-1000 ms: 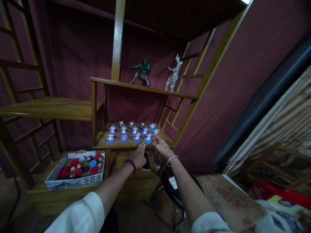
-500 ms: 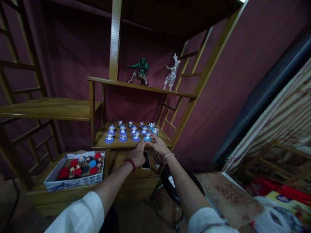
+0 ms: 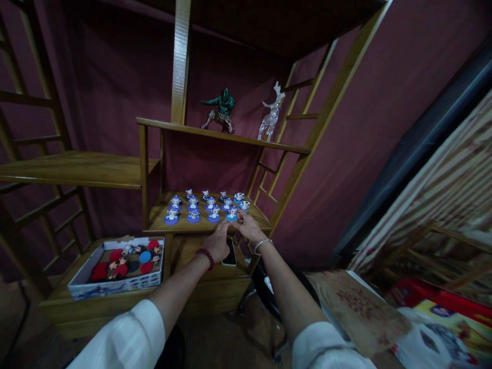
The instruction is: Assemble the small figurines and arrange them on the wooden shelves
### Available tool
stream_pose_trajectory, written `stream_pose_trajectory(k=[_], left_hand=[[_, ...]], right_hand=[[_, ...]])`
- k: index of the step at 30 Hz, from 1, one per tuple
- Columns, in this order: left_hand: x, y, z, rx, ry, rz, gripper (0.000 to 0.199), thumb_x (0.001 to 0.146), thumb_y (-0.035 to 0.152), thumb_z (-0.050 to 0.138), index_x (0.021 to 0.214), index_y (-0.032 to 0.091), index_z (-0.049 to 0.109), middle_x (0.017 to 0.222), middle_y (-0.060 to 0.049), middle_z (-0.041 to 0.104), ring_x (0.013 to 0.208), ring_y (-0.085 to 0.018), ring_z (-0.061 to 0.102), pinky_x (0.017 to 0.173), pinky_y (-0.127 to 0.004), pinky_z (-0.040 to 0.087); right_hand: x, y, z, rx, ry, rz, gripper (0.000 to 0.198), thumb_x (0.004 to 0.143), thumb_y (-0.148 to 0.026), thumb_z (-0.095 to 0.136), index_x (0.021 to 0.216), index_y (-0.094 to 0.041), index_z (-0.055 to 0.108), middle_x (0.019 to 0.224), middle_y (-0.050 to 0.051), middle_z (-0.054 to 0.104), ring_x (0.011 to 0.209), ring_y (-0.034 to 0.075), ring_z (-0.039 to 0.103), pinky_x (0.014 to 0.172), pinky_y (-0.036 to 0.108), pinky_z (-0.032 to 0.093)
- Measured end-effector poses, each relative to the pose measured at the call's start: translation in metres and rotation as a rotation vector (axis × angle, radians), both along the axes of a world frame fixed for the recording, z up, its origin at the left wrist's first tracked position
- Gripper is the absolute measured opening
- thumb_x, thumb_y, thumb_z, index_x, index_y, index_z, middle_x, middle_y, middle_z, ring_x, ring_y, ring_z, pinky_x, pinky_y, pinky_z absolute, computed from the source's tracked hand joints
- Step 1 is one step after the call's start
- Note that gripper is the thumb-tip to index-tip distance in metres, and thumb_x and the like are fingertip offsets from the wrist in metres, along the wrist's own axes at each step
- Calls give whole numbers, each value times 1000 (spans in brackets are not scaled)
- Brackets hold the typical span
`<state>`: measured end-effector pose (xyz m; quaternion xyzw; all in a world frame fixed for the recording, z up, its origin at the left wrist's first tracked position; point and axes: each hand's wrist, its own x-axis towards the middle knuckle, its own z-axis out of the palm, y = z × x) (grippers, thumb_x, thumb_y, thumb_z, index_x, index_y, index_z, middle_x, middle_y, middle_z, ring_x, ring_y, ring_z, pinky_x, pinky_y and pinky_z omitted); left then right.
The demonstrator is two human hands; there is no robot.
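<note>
Head view: I am watching a person with white sleeves (image 3: 128, 330) reaching both arms toward a small figurine (image 3: 232, 212) on a blue base. It is standing at the right end of the front row, just below the middle of the frame, on a wooden shelf (image 3: 157, 223).

The right hand (image 3: 249, 226) is curving its fingers against the figurine's right side; I cannot tell whether they are pinching it or merely touching. The left hand (image 3: 218, 245) is pointing its fingers at the base from the lower left; whether they are making contact, I cannot tell either.

A red beaded bracelet (image 3: 209, 259) is circling the left wrist, a silver bracelet (image 3: 263, 245) the right. Other figurines (image 3: 214, 213), many on purple bases, are standing in rows to the left and behind. Below the hands, a dark phone (image 3: 229, 254) is lying on a ledge.

At lower left, a shallow box (image 3: 149, 280) is holding more figures and red, blue and dark discs. Above, at upper centre, a green hooded statue (image 3: 225, 104) is crouching beside a clear deer (image 3: 271, 118).
</note>
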<state>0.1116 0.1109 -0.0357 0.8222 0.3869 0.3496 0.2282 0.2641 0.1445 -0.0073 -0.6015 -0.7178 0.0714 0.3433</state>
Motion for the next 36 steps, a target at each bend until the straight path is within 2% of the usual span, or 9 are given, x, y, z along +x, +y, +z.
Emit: stream_pose_trajectory(k=[5,9,13,16,22,26,29,33,36], left_hand=[[0,-2,-1,4,4,-1,69,61,1,43,126,21,27,138,-4,23,119,-17,35,98,-28,33],[-2,-3,1,3,56,-2,70,63,2,42,128,23,25,140,-2,19,117,-16,38,95,-26,35],[-6,-8,1,-23,118,13,78,63,3,41,132,27,16,142,1,12,110,-17,45,86,-26,42],[-9,-16,-3,-38,176,39,84,61,3,41,134,29,9,143,3,4,108,-18,46,78,-25,45],[-18,-37,-5,11,161,73,83,59,1,40,135,22,14,143,3,3,116,-22,35,93,-31,35],[-26,-49,-6,37,158,77,72,58,2,42,127,15,32,143,0,7,122,-24,25,99,-34,28],[-32,-58,-8,45,199,106,59,58,4,44,117,12,44,139,-5,22,123,-24,23,100,-35,27],[-45,-72,-11,26,275,119,44,62,7,45,105,8,53,116,-13,51,114,-23,38,99,-32,28],[-62,-81,-15,-39,324,115,43,63,6,44,104,12,54,106,-11,58,105,-20,48,92,-29,36]], right_hand=[[1,3,-3,-3,13,18,30,69,-30,55,97,-19,54,78,0,59,71,13,54,68,24,43],[2,3,-5,6,84,23,38,68,-28,58,105,-20,52,89,2,62,84,15,57,77,27,44],[4,-1,-8,9,204,22,45,66,-28,60,109,-22,50,104,3,59,96,15,55,85,29,42],[4,-7,-12,23,257,21,45,66,-26,59,110,-20,49,106,3,59,99,14,54,89,30,40],[-9,-33,-17,82,378,-117,33,72,-24,48,105,-16,50,99,6,62,88,13,58,84,31,44],[-29,-59,-22,109,417,-157,26,73,-24,44,96,-17,54,92,6,64,83,14,60,78,29,47],[-48,-76,-33,84,402,-148,24,73,-22,42,93,-17,55,88,5,65,80,14,61,76,28,48],[-75,-88,-53,-25,314,-140,24,72,-21,43,91,-18,57,82,4,66,77,14,61,74,28,48],[-96,-92,-64,-126,281,-68,25,71,-16,41,88,-18,59,84,4,66,79,14,61,76,26,47]])
